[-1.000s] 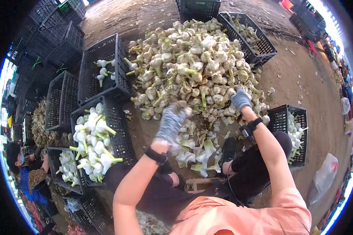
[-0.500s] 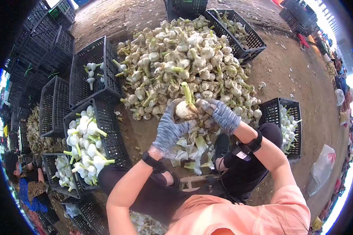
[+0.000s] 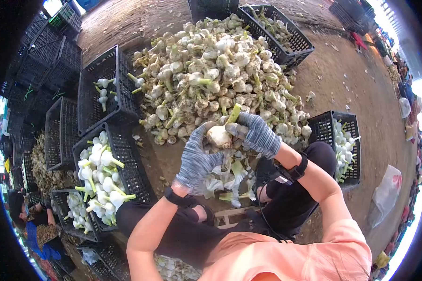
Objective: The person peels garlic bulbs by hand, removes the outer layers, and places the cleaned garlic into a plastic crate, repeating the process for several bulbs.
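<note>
We grip one garlic bulb between our left hand and right hand. Its loose skin may tear, dropping it onto the peelings.

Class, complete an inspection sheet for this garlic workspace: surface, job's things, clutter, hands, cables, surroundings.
Surface: bare dirt ground.
Job's things: garlic bulb with green stalk; big garlic pile behind; cleaned bulbs in left crate and right crate.
Clutter: peeled skins strewn below the bulb.
Hands: gloved left hand and right hand both grip the bulb.
Cables: thin dark lead below right wristband.
Surroundings: stacked crates, another person lower left, plastic bag.
</note>
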Demonstrator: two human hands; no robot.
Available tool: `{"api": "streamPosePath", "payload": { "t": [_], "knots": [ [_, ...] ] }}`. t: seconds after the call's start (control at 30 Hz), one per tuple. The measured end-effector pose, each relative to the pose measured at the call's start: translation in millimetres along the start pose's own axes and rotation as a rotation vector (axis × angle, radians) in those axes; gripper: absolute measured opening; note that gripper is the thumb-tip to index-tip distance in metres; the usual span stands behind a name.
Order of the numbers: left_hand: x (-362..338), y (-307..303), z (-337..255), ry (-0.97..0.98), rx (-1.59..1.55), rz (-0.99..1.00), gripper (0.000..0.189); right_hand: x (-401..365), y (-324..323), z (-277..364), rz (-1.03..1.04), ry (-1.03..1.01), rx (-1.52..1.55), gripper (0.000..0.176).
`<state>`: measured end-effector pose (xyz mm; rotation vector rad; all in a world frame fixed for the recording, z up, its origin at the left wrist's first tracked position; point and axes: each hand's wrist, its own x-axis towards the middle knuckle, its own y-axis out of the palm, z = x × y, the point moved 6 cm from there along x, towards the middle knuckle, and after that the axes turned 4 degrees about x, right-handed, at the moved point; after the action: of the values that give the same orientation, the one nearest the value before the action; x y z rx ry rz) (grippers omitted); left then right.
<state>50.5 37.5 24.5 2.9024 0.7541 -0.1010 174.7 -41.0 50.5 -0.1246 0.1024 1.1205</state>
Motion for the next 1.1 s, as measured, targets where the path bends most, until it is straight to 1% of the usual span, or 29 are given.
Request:
{"api": "streamPosePath", "payload": {
  "t": [0.07, 0.1, 0.17, 0.2, 0.27, 0.3, 0.33, 0.37, 0.4, 0.43, 0.47, 0.53, 0.57, 0.6, 0.63, 0.67, 0.7, 0.73, 0.8, 0.83, 0.87, 0.93, 0.97, 1.0, 1.07, 1.1],
  "knots": [
    [0, -1, -3, 0.004, -0.056, -0.014, 0.075, -1, -1, 4, 0.032, 0.102, 0.03, 0.025],
    [1, -2, -7, 0.005, -0.055, -0.014, 0.075, 0, -3, 2, 0.031, 0.1, 0.03, 0.025],
    [2, -1, -17, 0.034, -0.027, 0.009, 0.071, 1, -7, -3, 0.039, 0.124, -0.185, 0.023],
    [3, -2, -17, 0.036, -0.026, 0.008, 0.071, 1, -7, -2, 0.039, 0.123, -0.186, 0.023],
    [2, -5, -10, -0.002, -0.127, 0.02, 0.056, -1, -7, 1, 0.03, 0.145, -0.048, 0.02],
    [3, -5, -6, 0.048, -0.147, 0.008, 0.049, -2, -7, -2, 0.03, 0.144, -0.048, 0.02],
    [4, -8, -8, 0.049, -0.146, 0.008, 0.049, -1, -8, 2, 0.021, -0.024, -0.132, 0.019],
    [5, -11, -1, -0.103, -0.387, -0.016, 0.046, -3, -7, 7, 0.013, -0.192, -0.215, 0.019],
    [5, -11, 6, -0.258, -0.628, -0.041, 0.044, -5, -5, 4, 0.014, -0.192, -0.215, 0.019],
    [9, -11, 8, -0.212, -0.602, -0.235, 0.039, -7, -3, 4, -0.024, -0.244, -0.283, 0.019],
    [9, -14, 7, -0.212, -0.602, -0.238, 0.039, -9, -2, 5, -0.062, -0.297, -0.351, 0.02],
    [5, -17, 14, -0.411, -0.575, -0.251, 0.035, -9, 1, 5, -0.043, -0.276, -0.329, 0.02],
    [5, -19, 17, -0.497, -0.526, -0.314, 0.038, -12, 8, 14, 0.005, -0.34, -0.29, 0.02],
    [7, -21, 20, -0.497, -0.527, -0.318, 0.038, -15, 13, 20, 0.055, -0.404, -0.251, 0.019],
    [8, -23, 26, -0.552, -0.446, -0.289, 0.043, -17, 15, 12, 0.095, -0.34, -0.324, 0.022],
    [9, -24, 30, -0.607, -0.364, -0.26, 0.048, -20, 19, 10, 0.086, -0.363, -0.399, 0.026],
    [7, -22, 38, -0.737, -0.381, -0.32, 0.054, -22, 19, 9, 0.076, -0.327, -0.282, 0.026],
    [6, -24, 39, -0.738, -0.38, -0.324, 0.054, -22, 19, 10, 0.065, -0.291, -0.165, 0.027],
    [2, -27, 42, -0.768, -0.141, -0.241, 0.055, -20, 15, 0, 0.07, -0.306, -0.129, 0.027],
    [5, -29, 40, -0.664, -0.113, -0.263, 0.05, -19, 13, -4, 0.075, -0.322, -0.097, 0.026],
    [3, -28, 42, -0.663, -0.114, -0.263, 0.05, -18, 13, -8, 0.075, -0.322, -0.098, 0.026],
    [7, -33, 3, -0.001, 0.117, -0.382, 0.045, -15, 8, -30, -0.023, -0.013, 0.114, 0.026],
    [-2, -23, -6, -0.096, 0.002, -0.318, 0.042, -14, 5, -24, -0.035, -0.049, 0.023, 0.027],
    [-2, -19, 0, -0.096, 0.003, -0.311, 0.042, -13, 4, -23, -0.041, -0.05, 0.024, 0.027],
    [1, -4, -11, 0.126, 0.311, -0.232, 0.043, -14, 4, -20, -0.042, -0.053, 0.029, 0.026],
    [-3, 0, -3, -0.003, 0.166, -0.156, 0.044, -15, 5, -17, -0.023, -0.048, -0.045, 0.024]
  ]
}}
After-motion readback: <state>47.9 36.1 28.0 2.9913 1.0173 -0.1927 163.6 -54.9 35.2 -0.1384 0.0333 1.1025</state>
